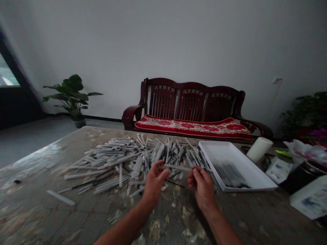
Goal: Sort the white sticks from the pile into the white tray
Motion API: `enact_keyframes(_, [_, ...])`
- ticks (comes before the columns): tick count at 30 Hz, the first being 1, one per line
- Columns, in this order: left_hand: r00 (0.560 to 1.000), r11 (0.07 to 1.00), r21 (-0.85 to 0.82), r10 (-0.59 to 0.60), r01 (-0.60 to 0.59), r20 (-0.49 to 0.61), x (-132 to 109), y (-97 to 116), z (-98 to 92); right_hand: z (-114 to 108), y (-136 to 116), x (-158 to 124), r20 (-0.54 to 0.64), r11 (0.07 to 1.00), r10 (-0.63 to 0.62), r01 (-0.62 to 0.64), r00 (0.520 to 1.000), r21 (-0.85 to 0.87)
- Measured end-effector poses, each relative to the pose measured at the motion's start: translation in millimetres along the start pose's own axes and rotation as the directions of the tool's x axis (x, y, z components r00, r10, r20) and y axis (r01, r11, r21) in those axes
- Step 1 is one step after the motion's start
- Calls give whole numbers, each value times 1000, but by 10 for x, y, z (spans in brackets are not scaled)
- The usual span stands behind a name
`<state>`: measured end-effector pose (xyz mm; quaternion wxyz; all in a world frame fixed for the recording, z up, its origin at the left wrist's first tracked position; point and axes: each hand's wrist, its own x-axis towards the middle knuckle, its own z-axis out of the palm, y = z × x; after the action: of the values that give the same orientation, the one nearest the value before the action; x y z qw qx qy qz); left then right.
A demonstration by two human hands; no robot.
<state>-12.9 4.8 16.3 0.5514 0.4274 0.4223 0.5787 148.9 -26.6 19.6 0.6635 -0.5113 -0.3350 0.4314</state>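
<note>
Left hand (154,180) and right hand (203,186), lower centre of the frame: both bare, a little apart, each pinched by its fingertips on one end of a single white stick (178,167), which lies roughly level between them just above the desk (178,221). Desk: dark, mottled, worn surface, fills the lower half of the frame. Pile of sticks (122,156): many slim white pieces of the same kind, loosely heaped and crossing one another, spread over the centre and centre-left of the desk directly behind the hands; a few thin dark rods lie among them. Stray stick (60,197): alone at lower left, well apart from the pile. White tray (222,153): shallow, rectangular, right of centre, just beside the pile's right edge — holds a row of dark rods (230,174) in its nearer half. White cylinder (259,148): beyond the tray's right rim, leaning slightly. Printed papers (310,199): far right edge of the desk, detail too blurred to read. Wooden bench (191,102): dark red-brown, slatted back, upper centre against a pale wall, carrying a red patterned cushion (191,126). Potted plant (73,95): on the floor, upper left.
</note>
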Motion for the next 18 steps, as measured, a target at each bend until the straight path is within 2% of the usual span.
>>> enact_keyframes(2, [993, 984, -131, -113, 118, 47, -9, 9, 33, 51, 41, -32, 31, 1000, 17, -17, 999, -3])
enact_keyframes(5, [975, 965, -164, -189, 206, 114, -33, -10, 69, 112, 93, -74, 131, 992, 32, -16, 991, -123])
enact_keyframes(7, [979, 959, -199, -193, 202, 62, -36, -29, 74, 101, 89, -73, 166, 954, -9, 58, 986, -294])
enact_keyframes(8, [980, 956, -218, -198, 198, 25, -32, -38, 71, 77, 72, -64, 194, 898, -54, 133, 979, -420])
enact_keyframes(9, [978, 952, -232, -208, 202, -4, -26, -46, 66, 44, 46, -54, 241, 795, -104, 226, 965, -562])
enact_keyframes(11, [971, 945, -241, -237, 223, -30, -12, -61, 57, -29, -16, -38, 374, 460, -163, 406, 913, -789])
enact_keyframes(13, [966, 944, -218, -258, 247, -24, -3, -83, 57, -76, -69, -42, 484, 124, -128, 498, 866, -858])
enact_keyframes(14, [964, 946, -193, -267, 259, -16, -1, -97, 59, -83, -84, -51, 507, 8, -100, 510, 856, -860])
enact_keyframes(16, [959, 950, -135, -284, 282, 4, -1, -124, 64, -64, -87, -75, 523, -132, -57, 512, 851, -849])
enact_keyframes(18, [957, 952, -95, -290, 290, 9, 2, -140, 59, -26, -61, -97, 534, -209, -34, 516, 845, -831])
